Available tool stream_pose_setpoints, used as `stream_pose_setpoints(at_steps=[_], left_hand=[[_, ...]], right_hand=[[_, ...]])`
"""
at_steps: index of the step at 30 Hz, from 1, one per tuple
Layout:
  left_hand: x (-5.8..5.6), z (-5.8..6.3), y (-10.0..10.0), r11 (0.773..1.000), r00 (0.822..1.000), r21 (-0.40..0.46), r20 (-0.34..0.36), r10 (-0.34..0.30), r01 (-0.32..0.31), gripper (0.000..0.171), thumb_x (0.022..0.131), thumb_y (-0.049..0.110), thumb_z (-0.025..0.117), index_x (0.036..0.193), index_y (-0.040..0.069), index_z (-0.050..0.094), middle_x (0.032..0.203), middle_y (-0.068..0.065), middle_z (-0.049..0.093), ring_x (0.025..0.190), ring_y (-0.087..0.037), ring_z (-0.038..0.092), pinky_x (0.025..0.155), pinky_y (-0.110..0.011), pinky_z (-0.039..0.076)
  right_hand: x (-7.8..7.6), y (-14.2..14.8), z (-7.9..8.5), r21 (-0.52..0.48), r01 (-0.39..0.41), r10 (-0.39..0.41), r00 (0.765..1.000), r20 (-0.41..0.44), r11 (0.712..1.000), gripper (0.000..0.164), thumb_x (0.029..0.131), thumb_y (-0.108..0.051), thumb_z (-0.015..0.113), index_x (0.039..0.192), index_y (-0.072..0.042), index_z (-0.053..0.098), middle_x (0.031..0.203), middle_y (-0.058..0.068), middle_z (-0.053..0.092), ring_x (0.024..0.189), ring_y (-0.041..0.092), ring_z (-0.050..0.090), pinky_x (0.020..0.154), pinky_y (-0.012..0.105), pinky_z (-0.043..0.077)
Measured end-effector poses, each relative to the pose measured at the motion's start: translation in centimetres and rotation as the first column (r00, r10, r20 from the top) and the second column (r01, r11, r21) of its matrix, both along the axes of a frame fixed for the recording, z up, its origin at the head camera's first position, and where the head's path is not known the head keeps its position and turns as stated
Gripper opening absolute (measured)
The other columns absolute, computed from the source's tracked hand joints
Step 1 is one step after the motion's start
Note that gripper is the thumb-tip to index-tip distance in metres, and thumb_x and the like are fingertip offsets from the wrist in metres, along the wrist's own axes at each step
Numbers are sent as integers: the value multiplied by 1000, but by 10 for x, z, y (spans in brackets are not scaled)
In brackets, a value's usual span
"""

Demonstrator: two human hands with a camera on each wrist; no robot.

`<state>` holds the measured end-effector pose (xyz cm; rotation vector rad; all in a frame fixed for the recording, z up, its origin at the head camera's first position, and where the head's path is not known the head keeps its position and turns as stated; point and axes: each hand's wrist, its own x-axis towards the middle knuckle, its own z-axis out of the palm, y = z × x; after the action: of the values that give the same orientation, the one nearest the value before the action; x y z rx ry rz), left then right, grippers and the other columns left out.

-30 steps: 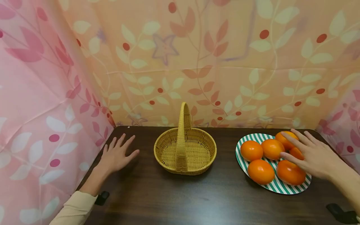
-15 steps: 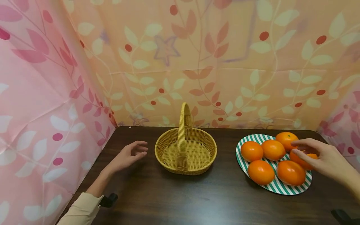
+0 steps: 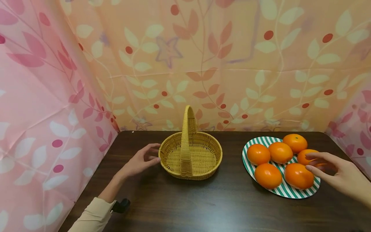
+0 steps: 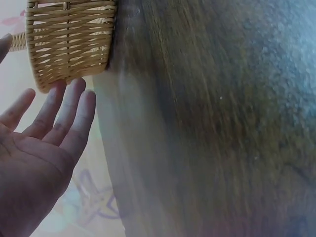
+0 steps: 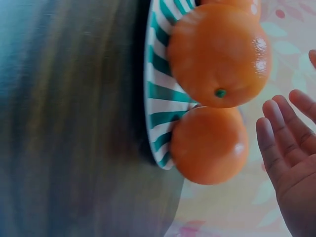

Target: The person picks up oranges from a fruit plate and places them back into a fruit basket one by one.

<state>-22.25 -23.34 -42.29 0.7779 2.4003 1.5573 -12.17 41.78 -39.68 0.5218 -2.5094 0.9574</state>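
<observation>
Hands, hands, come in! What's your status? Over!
Left hand at basket, contact unclear. Right hand beside six oranges on striped plate, gripping none. Possible obstacle: handle arching over basket.

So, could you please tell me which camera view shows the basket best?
The head view: it fits the entire basket in frame, handle and inside included. The left wrist view catches only part, mainly woven side; the right wrist view shows none of it.

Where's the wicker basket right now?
In the head view, the wicker basket stands near the middle of the dark table, with the left hand at its left side and the striped plate of orange fruit to its right.
</observation>
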Motion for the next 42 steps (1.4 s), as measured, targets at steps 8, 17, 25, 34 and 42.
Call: stream_pose_setpoints(at_steps=[8, 17, 25, 34, 42], left_hand=[[0, -2, 5, 1000, 1000, -11, -4, -3, 3, 61, 98, 11, 70, 150, -1, 40, 144, -30, 46, 116, -41, 62, 89, -35, 56], [1, -5, 5, 998, 1000, -53, -15, 22, -23, 67, 97, 14, 72, 153, 1, 37, 147, -28, 43, 116, -41, 62, 88, -38, 57], [-1, -5, 5, 998, 1000, -66, -5, 11, -11, 69, 97, 15, 72, 154, 1, 35, 147, -29, 42, 118, -42, 61, 88, -36, 56], [-1, -5, 4, 998, 1000, -64, 1, 1, -1, 72, 97, 16, 73, 156, 4, 35, 151, -24, 41, 118, -41, 61, 88, -37, 57], [0, -2, 2, 999, 1000, -40, 20, -4, 5, 74, 95, 14, 75, 157, 4, 34, 154, -23, 37, 119, -42, 60, 87, -36, 57]], right_hand=[[13, 1, -12, 2, 114, -114, 993, 29, 993, 59, 72, 2, 91, 125, -2, 66, 114, -29, 61, 83, -9, 61, 72, 4, 45], [20, 0, -21, 43, 132, -133, 991, 19, 990, 68, 67, -5, 95, 126, -4, 62, 112, -33, 57, 81, -6, 60, 71, 3, 43], [23, -2, -26, 85, 161, -167, 984, 63, 983, 71, 66, -13, 97, 127, -6, 62, 113, -34, 51, 78, -3, 59, 67, 4, 43], [22, -5, -35, 143, 185, -194, 979, 55, 972, 79, 57, -23, 102, 126, -12, 64, 107, -28, 50, 71, 2, 55, 63, 9, 38], [18, -9, -38, 170, 181, -184, 983, -1, 969, 77, 53, -25, 103, 119, -9, 65, 97, -19, 54, 66, 2, 52, 58, 12, 39]])
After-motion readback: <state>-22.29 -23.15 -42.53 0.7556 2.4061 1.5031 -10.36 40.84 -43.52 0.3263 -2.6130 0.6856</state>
